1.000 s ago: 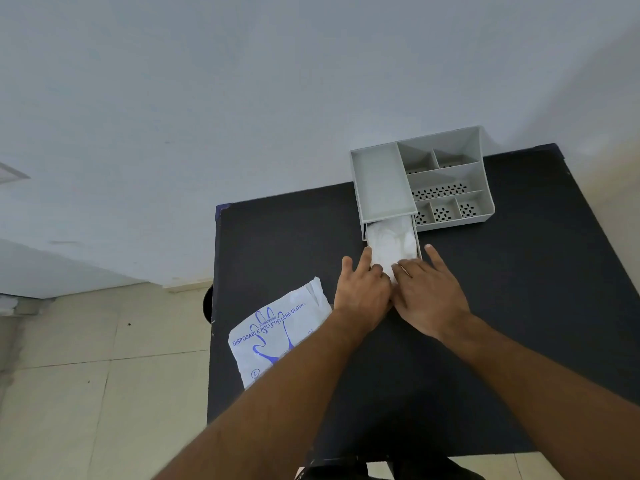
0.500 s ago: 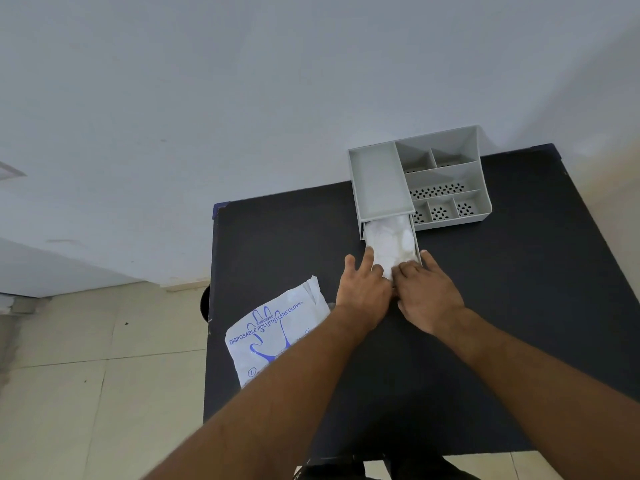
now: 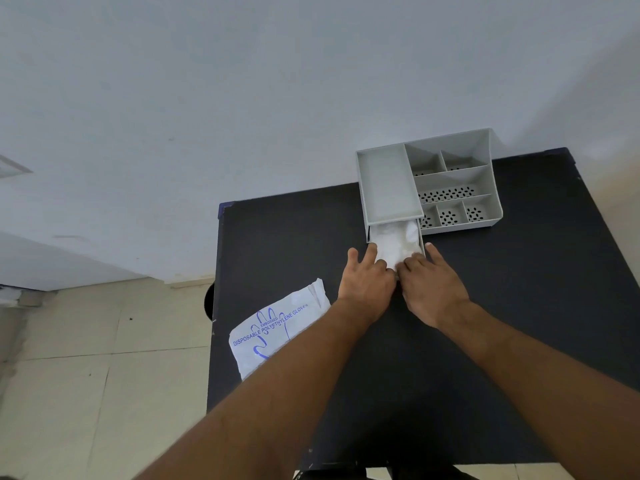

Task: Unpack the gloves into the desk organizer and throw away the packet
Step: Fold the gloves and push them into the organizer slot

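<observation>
The grey desk organizer stands at the far edge of the black table. Its lower drawer is pulled partly out toward me. White crumpled plastic gloves fill the drawer. My left hand and my right hand meet at the drawer's front end. Their curled fingers press on it and one finger of each lies along a drawer side. The front panel is hidden under my fingers. The white glove packet, printed in blue, lies flat at the table's left edge, partly under my left forearm.
The organizer's upper tray and its small perforated compartments hold nothing. A white wall rises behind the table. Beige floor tiles lie to the left, below the table's left edge.
Both hands have moved forward toward the organizer, and the drawer with the gloves has slid further in. The packet has not moved.
</observation>
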